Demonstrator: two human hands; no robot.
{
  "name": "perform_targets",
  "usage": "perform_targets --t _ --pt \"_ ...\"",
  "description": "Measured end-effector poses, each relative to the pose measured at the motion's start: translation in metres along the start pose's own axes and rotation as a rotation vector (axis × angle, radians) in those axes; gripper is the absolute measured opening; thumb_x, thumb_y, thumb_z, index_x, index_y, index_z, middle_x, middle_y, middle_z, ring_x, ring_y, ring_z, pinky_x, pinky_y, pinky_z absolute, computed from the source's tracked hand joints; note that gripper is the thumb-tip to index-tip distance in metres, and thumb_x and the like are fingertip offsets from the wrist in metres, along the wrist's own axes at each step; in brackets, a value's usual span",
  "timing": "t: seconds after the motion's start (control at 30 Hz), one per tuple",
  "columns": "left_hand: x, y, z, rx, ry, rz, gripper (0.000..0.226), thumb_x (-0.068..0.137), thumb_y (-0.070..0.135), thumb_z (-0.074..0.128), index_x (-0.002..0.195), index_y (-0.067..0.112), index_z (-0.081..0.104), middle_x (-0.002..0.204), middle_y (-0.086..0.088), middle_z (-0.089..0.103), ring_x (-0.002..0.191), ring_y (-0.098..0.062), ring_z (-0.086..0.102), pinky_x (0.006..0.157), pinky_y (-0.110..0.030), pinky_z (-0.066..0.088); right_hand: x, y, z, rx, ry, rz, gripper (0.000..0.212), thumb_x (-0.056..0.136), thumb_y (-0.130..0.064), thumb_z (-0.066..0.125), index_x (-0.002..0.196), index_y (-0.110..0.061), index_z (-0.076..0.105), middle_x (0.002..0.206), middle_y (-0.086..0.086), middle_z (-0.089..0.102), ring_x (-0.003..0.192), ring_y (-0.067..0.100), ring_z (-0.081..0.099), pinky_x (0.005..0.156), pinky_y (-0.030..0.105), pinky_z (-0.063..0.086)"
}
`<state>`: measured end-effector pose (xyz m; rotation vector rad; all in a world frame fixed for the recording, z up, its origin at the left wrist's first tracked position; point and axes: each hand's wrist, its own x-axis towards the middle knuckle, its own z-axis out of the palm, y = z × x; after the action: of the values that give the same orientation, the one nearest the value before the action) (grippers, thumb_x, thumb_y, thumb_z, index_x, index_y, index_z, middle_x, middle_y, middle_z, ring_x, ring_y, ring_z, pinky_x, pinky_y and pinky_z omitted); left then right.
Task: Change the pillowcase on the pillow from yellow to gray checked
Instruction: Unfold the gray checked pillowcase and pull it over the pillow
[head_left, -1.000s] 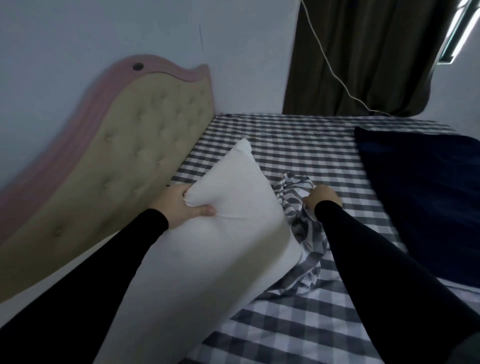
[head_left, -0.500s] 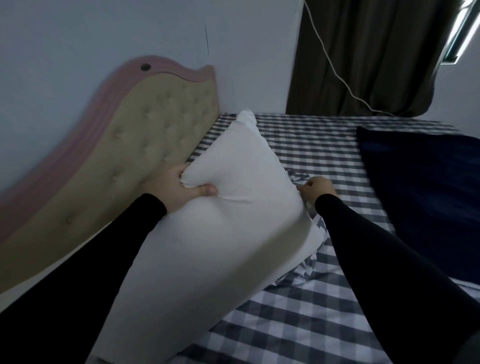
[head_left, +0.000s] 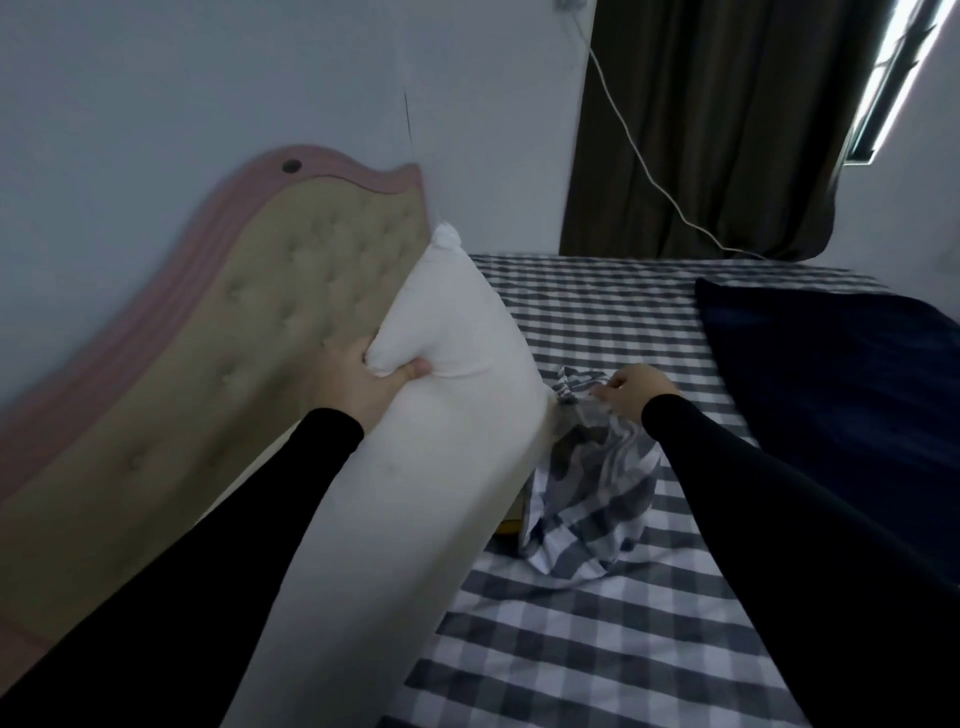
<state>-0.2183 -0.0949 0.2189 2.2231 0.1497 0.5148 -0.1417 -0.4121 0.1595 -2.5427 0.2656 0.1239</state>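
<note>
Left hand (head_left: 363, 387) gripping bare pillow (head_left: 415, 467) | right hand (head_left: 636, 391) pinching gray checked pillowcase (head_left: 592, 483) | next: finding its opening.

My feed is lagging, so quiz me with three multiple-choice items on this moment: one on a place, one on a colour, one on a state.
1. Where does the dark blue blanket lie?
A. on the right part of the bed
B. on the headboard
C. under the pillow

2. What colour is the pillow now?
A. yellow
B. bare white
C. gray checked

3. What is the right hand doing?
A. resting flat on the sheet
B. hanging idle
C. pinching the gray checked pillowcase

Answers:
1 A: it covers the checked sheet to the right of the hands.
2 B: no case is on it where the left hand grips its edge.
3 C: fingers close on the bunched fabric beside the pillow.
</note>
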Motion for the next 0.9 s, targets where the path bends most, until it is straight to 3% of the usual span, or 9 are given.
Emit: perform_targets --t 0.07,0.13,0.27,0.37,0.47,0.63,0.73,0.8,0.9 --pt "-0.002 0.003 0.001 -0.024 -0.010 0.007 0.033 0.068 0.039 0.082 0.067 0.021 0.054 0.064 0.010 0.056 0.062 -0.009 0.053 0.054 -0.020 0.037 0.003 -0.008 0.000 0.004 0.019 0.012 0.034 0.091 -0.042 0.057 0.071 -0.014 0.059 0.067 0.002 0.062 0.059 0.016 0.056 0.052 0.027 0.042" --pt "-0.003 0.003 0.002 -0.035 -0.034 0.012 0.033 0.066 0.039 0.084 0.065 0.022 0.056 0.064 0.010 0.057 0.063 -0.010 0.053 0.052 -0.014 0.037 0.005 -0.017 0.003 0.034 0.041 0.033 0.039 0.093 -0.040 0.055 0.063 -0.016 0.052 0.063 0.002 0.057 0.057 0.015 0.052 0.049 0.026 0.037" --pt "-0.004 0.003 0.003 -0.090 -0.075 0.012 0.030 0.063 0.037 0.086 0.068 0.019 0.063 0.068 0.004 0.062 0.064 -0.011 0.053 0.052 -0.015 0.039 0.008 -0.029 0.009 0.101 0.079 0.056 0.032 0.094 -0.038 0.052 0.070 -0.016 0.053 0.066 -0.001 0.055 0.060 0.014 0.050 0.057 0.028 0.038" --pt "-0.004 0.001 0.003 -0.105 -0.087 0.033 0.030 0.062 0.036 0.087 0.065 0.019 0.063 0.067 0.004 0.062 0.060 -0.007 0.052 0.052 -0.019 0.040 0.012 -0.032 0.011 0.170 0.093 0.049 0.034 0.093 -0.036 0.055 0.064 -0.019 0.048 0.063 -0.001 0.052 0.063 0.017 0.051 0.059 0.028 0.039" --pt "0.000 -0.008 0.008 -0.095 -0.073 0.018 0.037 0.058 0.044 0.088 0.060 0.019 0.061 0.061 0.004 0.059 0.059 -0.012 0.051 0.056 -0.028 0.041 0.013 -0.034 0.009 0.282 0.103 0.027 0.039 0.092 -0.034 0.058 0.059 -0.015 0.051 0.057 0.001 0.051 0.054 0.016 0.048 0.049 0.027 0.035" --pt "0.000 -0.021 0.030 -0.041 -0.138 0.017 0.037 0.055 0.053 0.084 0.065 0.022 0.066 0.066 0.007 0.068 0.068 -0.016 0.063 0.063 -0.031 0.049 0.009 -0.063 0.000 0.544 0.100 -0.105 0.034 0.090 -0.035 0.062 0.061 -0.018 0.060 0.059 -0.006 0.056 0.060 0.011 0.051 0.050 0.020 0.038" --pt "0.000 -0.018 0.048 0.030 -0.216 0.008 0.051 0.053 0.062 0.079 0.072 0.017 0.068 0.071 0.005 0.070 0.072 -0.017 0.065 0.066 -0.033 0.051 0.011 -0.087 -0.005 0.610 0.115 -0.177 0.030 0.087 -0.037 0.066 0.075 -0.010 0.069 0.064 -0.004 0.058 0.061 0.007 0.050 0.048 0.010 0.039" --pt "0.002 -0.015 0.058 0.074 -0.259 0.025 0.059 0.047 0.073 0.069 0.073 0.019 0.067 0.070 0.008 0.068 0.072 -0.016 0.064 0.065 -0.032 0.050 0.013 -0.098 -0.009 0.667 0.159 -0.201 0.031 0.086 -0.036 0.067 0.069 -0.010 0.065 0.060 -0.002 0.054 0.057 0.007 0.046 0.052 0.016 0.039" --pt "0.006 -0.012 0.069 0.119 -0.325 0.048 0.063 0.048 0.079 0.067 0.080 0.024 0.068 0.074 0.011 0.068 0.074 -0.013 0.063 0.068 -0.033 0.052 0.012 -0.107 -0.018 0.738 0.238 -0.238 0.038 0.088 -0.031 0.066 0.057 -0.011 0.059 0.054 -0.006 0.053 0.046 0.000 0.045 0.045 0.008 0.034"
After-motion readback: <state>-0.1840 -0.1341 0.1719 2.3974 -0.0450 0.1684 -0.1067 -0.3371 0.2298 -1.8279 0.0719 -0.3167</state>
